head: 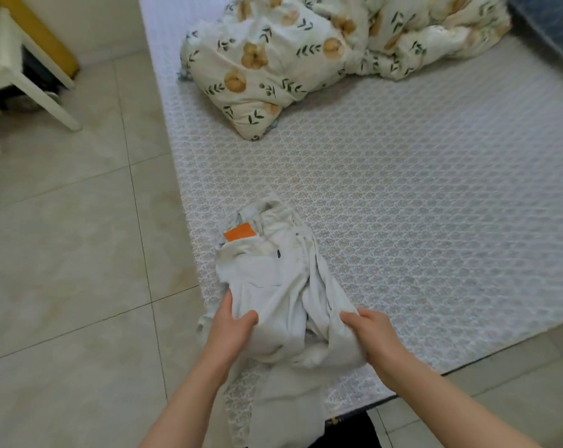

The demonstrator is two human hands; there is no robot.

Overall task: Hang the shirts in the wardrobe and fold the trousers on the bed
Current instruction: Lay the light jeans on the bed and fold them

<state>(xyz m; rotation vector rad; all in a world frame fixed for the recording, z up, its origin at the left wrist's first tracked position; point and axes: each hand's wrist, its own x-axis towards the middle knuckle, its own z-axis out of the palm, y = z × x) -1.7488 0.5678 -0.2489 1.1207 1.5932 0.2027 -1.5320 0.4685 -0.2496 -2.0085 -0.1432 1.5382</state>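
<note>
A pair of white trousers (270,273) with an orange label at the waistband lies crumpled on the near corner of the bed (419,205), waist pointing away from me, legs trailing over the bed's near edge. My left hand (231,324) grips the fabric on the left side, thumb on top. My right hand (370,334) grips a bunch of the trouser fabric on the right side. No shirts or wardrobe are in view.
A crumpled floral duvet (306,56) lies at the far end of the bed. A white chair (18,69) stands on the tiled floor (70,253) at the upper left. A blue pillow (551,24) shows at the top right corner.
</note>
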